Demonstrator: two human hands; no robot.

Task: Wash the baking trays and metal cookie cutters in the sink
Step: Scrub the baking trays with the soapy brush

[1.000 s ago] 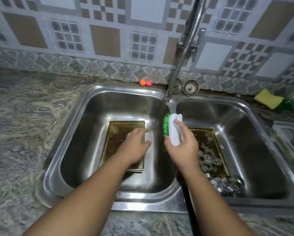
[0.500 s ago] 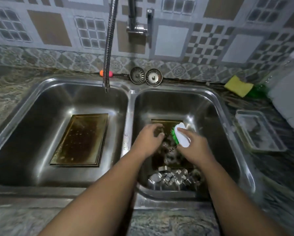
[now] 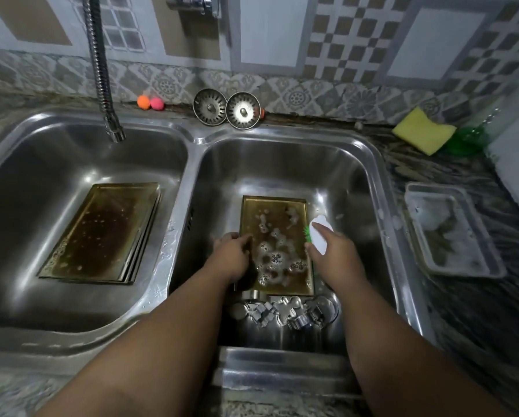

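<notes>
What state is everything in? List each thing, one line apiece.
Soapy tray: flat in right basin, sudsy.
Stacked trays: flat in left basin, stained.
Cookie cutters: piled in right basin, unwashed.
Brush: at the soapy tray's right edge.
Left hand: holds the soapy tray's left edge.
Right hand: grips the brush.
Faucet: no water running.
Strainers: standing on edge.

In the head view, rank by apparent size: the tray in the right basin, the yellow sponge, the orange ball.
1. tray in the right basin
2. yellow sponge
3. orange ball
Gaps are plain despite distance.
</notes>
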